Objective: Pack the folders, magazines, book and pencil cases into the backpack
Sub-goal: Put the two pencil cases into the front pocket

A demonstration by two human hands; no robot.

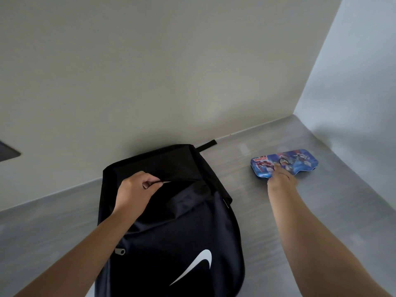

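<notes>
Pinching the edge of the black backpack point(171, 232) at its mouth between thumb and curled fingers, the left hand point(135, 191) holds that opening as no more than a narrow slit. The right hand point(280, 179) is stretched out to about two o'clock from the bag, with one finger laid on the lid of the blue pencil case point(300, 161) near the case's seven o'clock corner. That hand is blurred, so I cannot tell whether its other fingers are closed round the edge. The case lies flat on the grey counter point(334, 221), well apart from the bag and near the wall corner at one o'clock.

As I judge it, the case looks hard and slick, and a hold at one corner alone could let it swing, or slide off toward three o'clock instead of lifting. The bag's mouth is the bigger worry. A pinch at a single point leaves the fabric sagging, so the long case may catch on the rim at twelve o'clock or push the flap shut. The backpack lies with its top against the wall point(150, 82), and a shove from the case could slide it toward nine o'clock. Widening the opening first would help.
</notes>
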